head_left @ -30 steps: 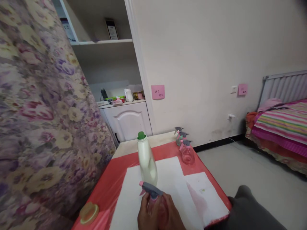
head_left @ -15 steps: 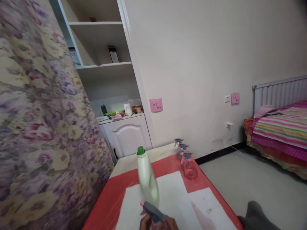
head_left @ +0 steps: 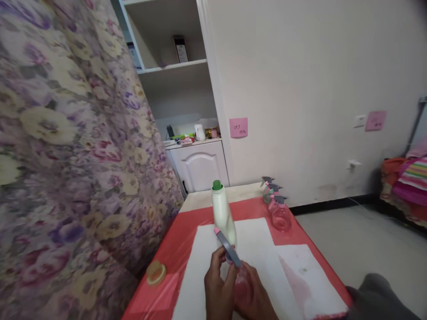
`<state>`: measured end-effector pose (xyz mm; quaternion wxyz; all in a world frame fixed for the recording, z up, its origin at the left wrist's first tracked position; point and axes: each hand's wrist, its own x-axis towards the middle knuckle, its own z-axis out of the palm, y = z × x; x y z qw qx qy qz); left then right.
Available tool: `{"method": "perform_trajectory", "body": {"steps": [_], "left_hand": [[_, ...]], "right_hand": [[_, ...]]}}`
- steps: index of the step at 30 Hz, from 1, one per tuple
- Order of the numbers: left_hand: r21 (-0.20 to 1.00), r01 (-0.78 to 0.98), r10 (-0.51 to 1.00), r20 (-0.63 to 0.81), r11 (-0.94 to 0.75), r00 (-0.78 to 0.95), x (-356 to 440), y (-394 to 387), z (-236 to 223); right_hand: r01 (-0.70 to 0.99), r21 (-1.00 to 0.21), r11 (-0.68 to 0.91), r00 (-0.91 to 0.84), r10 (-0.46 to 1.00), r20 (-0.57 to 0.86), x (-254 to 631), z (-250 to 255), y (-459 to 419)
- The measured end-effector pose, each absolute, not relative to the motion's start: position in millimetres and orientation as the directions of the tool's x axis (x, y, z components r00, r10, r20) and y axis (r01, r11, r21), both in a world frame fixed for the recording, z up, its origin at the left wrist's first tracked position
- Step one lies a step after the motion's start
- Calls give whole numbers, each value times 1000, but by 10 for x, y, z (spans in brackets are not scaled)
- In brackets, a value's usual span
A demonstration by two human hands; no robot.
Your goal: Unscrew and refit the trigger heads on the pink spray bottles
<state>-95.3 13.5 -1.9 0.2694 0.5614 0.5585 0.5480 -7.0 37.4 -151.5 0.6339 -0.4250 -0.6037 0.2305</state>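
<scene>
Your left hand (head_left: 218, 284), its fingers curled at the gray-headed neck, and your right hand (head_left: 258, 295), closed around the body, together grip a pink spray bottle (head_left: 243, 288), held tilted. Just beyond both hands, a pale green jug (head_left: 223, 215) stands upright on white paper (head_left: 255, 238). Farther out to the right of your hands stand other spray bottles (head_left: 280, 218); to the left of your left hand, a round yellowish piece (head_left: 156, 273) lies on the red tablecloth (head_left: 167, 255).
</scene>
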Motion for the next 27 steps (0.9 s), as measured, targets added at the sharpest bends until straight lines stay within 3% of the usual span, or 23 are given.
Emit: {"method": "perform_trajectory", "body": {"steps": [7, 14, 21, 27], "left_hand": [[887, 360, 895, 384, -289, -228, -1004, 99, 144], [917, 152, 885, 395, -368, -245, -1020, 49, 133], [884, 260, 858, 450, -389, -247, -1093, -31, 211], [890, 210, 841, 453, -405, -296, -1190, -70, 239]], "right_hand": [[190, -826, 531, 188, 806, 561, -152, -1601, 413], [218, -839, 499, 220, 812, 540, -137, -1539, 357], [172, -866, 470, 97, 866, 490, -48, -1658, 360], [139, -893, 429, 149, 882, 447, -104, -1717, 354]]}}
